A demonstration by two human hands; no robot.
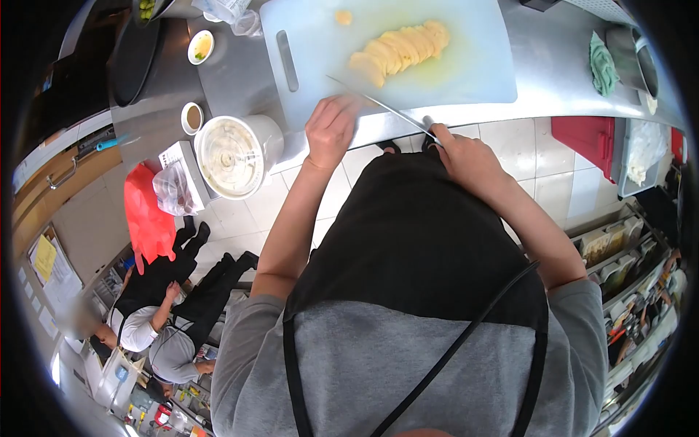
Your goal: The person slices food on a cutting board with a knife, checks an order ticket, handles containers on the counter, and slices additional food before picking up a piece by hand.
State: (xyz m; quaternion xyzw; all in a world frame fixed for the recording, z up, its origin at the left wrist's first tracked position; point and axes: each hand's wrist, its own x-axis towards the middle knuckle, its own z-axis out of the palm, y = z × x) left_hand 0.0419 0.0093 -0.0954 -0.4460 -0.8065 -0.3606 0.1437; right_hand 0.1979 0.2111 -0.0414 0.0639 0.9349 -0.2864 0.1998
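My right hand (466, 156) is wrapped round the handle of a knife (389, 109). The blade slants up and left over the near edge of a white cutting board (470, 80). My left hand (331, 131) is at the board's near edge, left of the blade, its fingers curled and slightly blurred; whatever they may hold is hidden. Beyond the blade, a row of overlapping pale yellow slices (400, 51), which look like potato, lies on the board. One loose slice (343, 17) sits apart at the upper left. Wet yellowish marks surround the row.
Left of the board stand a lidded plastic tub (229, 156), a small bowl of brown sauce (192, 118) and a bowl with yellow liquid (201, 47). A green cloth (602, 65) lies by a metal pot (632, 62) on the right. Two people (153, 328) are at lower left.
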